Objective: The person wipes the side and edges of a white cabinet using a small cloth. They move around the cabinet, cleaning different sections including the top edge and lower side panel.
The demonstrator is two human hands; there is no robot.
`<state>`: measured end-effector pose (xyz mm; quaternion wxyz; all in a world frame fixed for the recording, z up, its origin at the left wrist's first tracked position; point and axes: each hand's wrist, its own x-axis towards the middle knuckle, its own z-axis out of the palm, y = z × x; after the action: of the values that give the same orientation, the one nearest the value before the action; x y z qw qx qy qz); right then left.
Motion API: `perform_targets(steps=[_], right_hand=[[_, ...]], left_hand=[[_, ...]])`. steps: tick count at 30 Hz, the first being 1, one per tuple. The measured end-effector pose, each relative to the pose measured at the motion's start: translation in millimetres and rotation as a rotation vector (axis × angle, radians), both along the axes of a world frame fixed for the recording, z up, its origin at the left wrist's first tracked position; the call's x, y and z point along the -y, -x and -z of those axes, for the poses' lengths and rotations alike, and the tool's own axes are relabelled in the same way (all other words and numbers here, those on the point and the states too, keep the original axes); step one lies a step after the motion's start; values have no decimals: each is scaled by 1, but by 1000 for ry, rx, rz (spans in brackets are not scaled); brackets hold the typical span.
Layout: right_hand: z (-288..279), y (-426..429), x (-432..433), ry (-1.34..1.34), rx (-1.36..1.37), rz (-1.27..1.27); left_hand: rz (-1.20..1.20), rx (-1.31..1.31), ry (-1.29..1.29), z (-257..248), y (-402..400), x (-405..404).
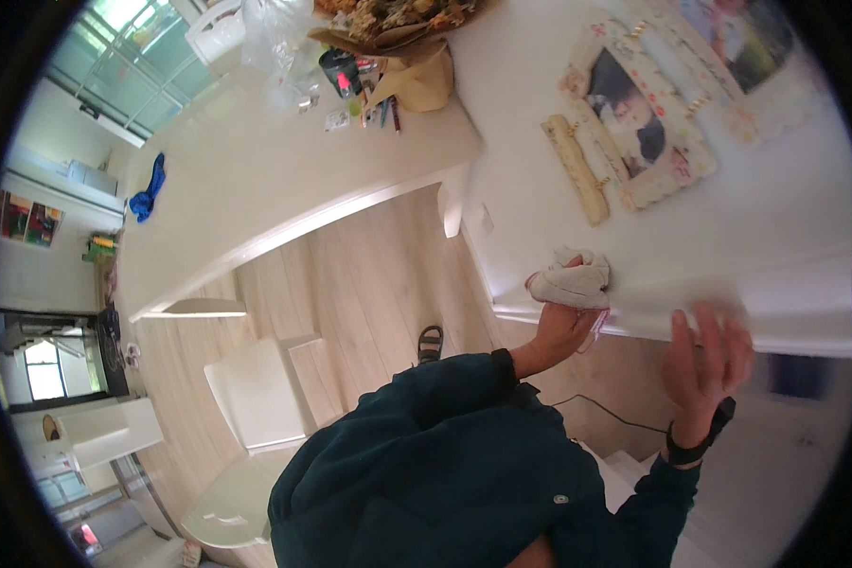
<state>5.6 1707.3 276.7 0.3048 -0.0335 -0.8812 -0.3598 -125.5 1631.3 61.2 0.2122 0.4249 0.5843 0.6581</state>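
Note:
A bunched white cloth (575,278) is held in my left hand (568,328), against the lower part of the white wall (653,263) near its corner edge. My right hand (710,355), blurred, is raised to the right of it with the fingers apart and nothing visible in them; whether it touches the wall cannot be told. Above my hands hang decorated picture frames (635,117) with a small plaque (575,170) joined below by twisted cord.
A white table (291,170) stands at the left, bearing a paper-wrapped dried bouquet (412,71), pens (395,113), a dark cup (339,65) and a blue item (149,190). A white chair (259,390) stands nearby. A thin cable (610,417) runs below my hands.

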Motion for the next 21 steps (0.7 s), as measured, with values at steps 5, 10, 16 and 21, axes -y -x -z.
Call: perform_targets(steps=[5, 10, 16, 21], right_hand=[[-1, 13, -11, -148, -143, 38], [-2, 17, -18, -185, -106, -22], [7, 19, -14, -202, -103, 36], [6, 27, -7, -220, -65, 110]], left_hand=[[-87, 205, -21, 32, 7, -25], [-320, 86, -29, 68, 53, -59], [-428, 305, -21, 126, 111, -100], [-480, 445, 131, 215, 182, -131]])
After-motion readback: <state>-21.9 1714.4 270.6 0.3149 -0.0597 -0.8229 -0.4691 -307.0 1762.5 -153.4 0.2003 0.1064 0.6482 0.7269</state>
